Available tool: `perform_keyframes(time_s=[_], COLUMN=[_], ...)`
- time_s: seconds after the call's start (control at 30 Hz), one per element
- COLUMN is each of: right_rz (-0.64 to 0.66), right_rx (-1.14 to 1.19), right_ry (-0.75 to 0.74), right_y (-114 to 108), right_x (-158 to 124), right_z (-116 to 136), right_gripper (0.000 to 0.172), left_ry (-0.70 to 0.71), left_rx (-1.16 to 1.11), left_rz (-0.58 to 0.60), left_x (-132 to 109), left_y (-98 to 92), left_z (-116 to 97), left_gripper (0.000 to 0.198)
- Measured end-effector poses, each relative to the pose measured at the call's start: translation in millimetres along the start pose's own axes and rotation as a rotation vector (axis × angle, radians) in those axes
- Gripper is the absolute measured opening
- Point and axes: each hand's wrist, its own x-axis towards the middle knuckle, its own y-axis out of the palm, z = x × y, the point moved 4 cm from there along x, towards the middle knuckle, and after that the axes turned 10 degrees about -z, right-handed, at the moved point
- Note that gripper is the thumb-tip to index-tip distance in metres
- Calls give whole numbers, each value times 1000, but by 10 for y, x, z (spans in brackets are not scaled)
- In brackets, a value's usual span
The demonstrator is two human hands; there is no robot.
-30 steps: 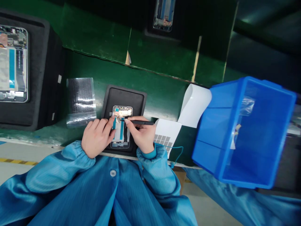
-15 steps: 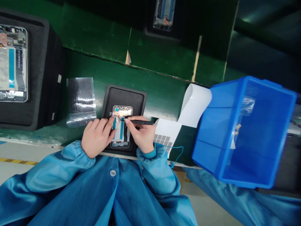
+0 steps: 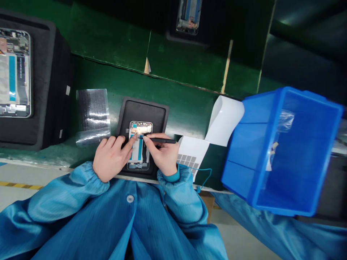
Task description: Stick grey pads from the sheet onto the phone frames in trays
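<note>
An opened smartphone with blue strips and bare circuitry lies in a black foam tray before me. My right hand grips black tweezers, whose tip points left over the upper middle of the phone. From the left, my left hand reaches across the phone's edge, its fingers spread and the index fingertip touching the phone close to the tweezer tip. Nothing shows in that hand. Whether the tip pinches anything is too small to see.
A blue bin stands right, beside a curled white sheet and a sheet of grey stickers. Left lie a clear plastic pouch and stacked black trays with another opened phone. A further phone sits at the back.
My left index finger has moved slightly right across the phone, toward the tweezer tip. My right hand and the tweezers have barely moved.
</note>
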Motion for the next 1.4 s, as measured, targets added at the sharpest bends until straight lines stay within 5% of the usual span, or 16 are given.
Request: perform_keyframes(time_s=[0.37,0.8,1.4], right_rz=[3,26,-78], right_rx=[-13,2,195], right_ry=[-13,7,221], right_y=[1,-1,-106], right_x=[10,31,75], right_z=[14,17,-44], right_gripper=[13,14,21], left_ry=[-38,29,39], left_rx=[-136,-14,-41], left_rz=[-28,13,13], left_x=[-27,-5,55], left_y=[59,18,19], left_z=[80,16,-25], left_gripper=[45,42,43])
